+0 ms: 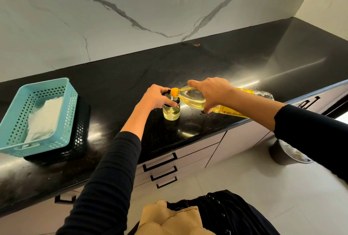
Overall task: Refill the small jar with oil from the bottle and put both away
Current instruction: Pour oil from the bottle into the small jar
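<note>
Your left hand (156, 97) grips jar (171, 111), right hand (212, 93) grips tilted bottle (192, 97); overtilt risks overflow near desk (131, 69) front edge.

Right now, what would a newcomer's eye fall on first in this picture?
The yellow oil bottle stands out, tilted nearly flat in the right hand, its orange tip at the mouth of the small jar. The left hand grips that jar's top on the black counter. At far left sits a turquoise basket with a white cloth inside.
</note>
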